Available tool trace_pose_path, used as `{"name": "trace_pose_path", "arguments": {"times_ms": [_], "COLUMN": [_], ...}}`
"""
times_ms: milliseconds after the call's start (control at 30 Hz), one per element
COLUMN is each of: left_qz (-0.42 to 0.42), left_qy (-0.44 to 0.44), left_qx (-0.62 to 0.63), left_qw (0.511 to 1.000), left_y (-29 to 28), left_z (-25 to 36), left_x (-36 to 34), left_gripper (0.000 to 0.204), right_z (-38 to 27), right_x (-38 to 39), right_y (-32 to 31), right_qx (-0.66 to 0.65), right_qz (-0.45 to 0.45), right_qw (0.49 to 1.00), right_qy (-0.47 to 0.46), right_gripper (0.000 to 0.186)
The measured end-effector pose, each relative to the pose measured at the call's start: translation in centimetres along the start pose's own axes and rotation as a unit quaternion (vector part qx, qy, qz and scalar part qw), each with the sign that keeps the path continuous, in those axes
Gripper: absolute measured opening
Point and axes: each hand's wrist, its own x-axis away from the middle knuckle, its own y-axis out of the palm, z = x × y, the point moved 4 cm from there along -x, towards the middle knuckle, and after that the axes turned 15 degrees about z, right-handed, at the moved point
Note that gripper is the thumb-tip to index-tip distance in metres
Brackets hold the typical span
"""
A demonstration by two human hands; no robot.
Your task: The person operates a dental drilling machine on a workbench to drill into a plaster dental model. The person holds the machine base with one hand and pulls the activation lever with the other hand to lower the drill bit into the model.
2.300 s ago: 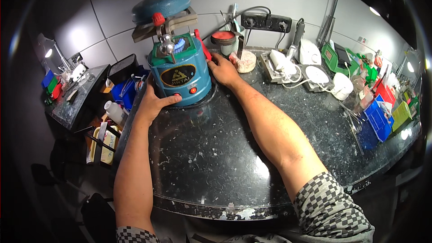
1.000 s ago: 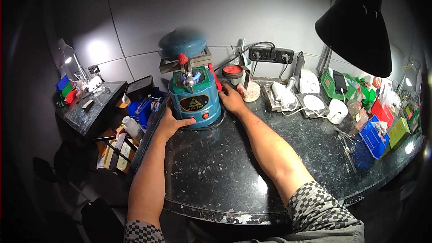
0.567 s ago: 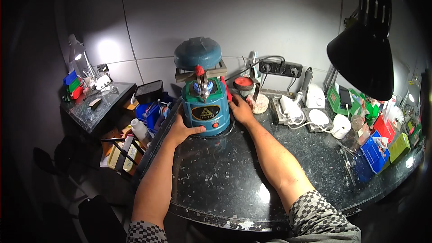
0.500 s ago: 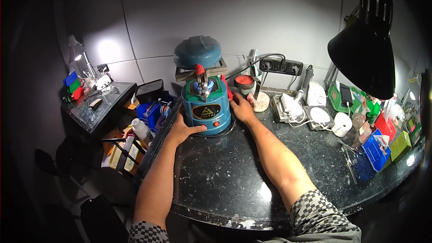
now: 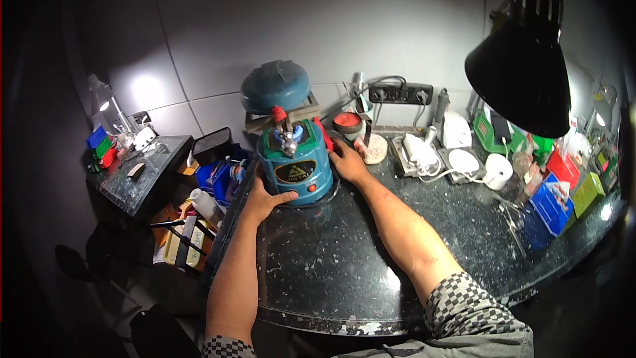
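Observation:
A round blue vacuum forming machine [image 5: 311, 185] stands on the black speckled worktop. Its domed heater [image 5: 277, 86] sits on top, over a grey frame and a green plate. In front of the plate is a metal clamp with a red knob [image 5: 279, 114]. My left hand [image 5: 260, 197] grips the machine's lower left side, thumb stretched across the front beside a red button [image 5: 311, 188]. The fingers of that hand are partly hidden by the body. My right hand [image 5: 348, 161] is curled against the right side, its fingertips partly hidden behind it.
Right of the machine are a bowl with red contents [image 5: 347, 121], a pale round block [image 5: 373, 149], white devices with cords [image 5: 464, 161] and a socket strip [image 5: 401, 94]. A black lamp [image 5: 523, 73] hangs over the right, above coloured boxes [image 5: 551, 205]. Left stands a second table [image 5: 165, 162].
The view has shifted a little, so the scene sits slightly farther left. Both hands stay on the vacuum forming machine, with little visible change in their hold.

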Motion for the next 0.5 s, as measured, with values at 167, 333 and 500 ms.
{"name": "trace_pose_path", "arguments": {"times_ms": [167,333,500], "left_qz": [0.006,0.0,-0.013], "left_qy": [0.011,-0.012,-0.009], "left_qx": [0.008,0.005,0.013], "left_qw": [1.0,1.0,1.0], "left_y": [-0.7,-0.2,0.0], "left_z": [-1.8,-1.3,0.1], "left_x": [0.1,-0.1,0.0], "left_gripper": [0.123,0.122,0.122], "right_z": [-1.3,-1.4,-1.2], "right_x": [0.5,0.3,0.1], "right_y": [0.3,-0.4,-0.3], "right_qx": [-0.008,0.011,-0.008], "right_qz": [-0.011,-0.003,0.0], "right_qw": [1.0,1.0,1.0], "right_qy": [0.019,0.012,0.017], "right_gripper": [0.055,0.055,0.055]}}
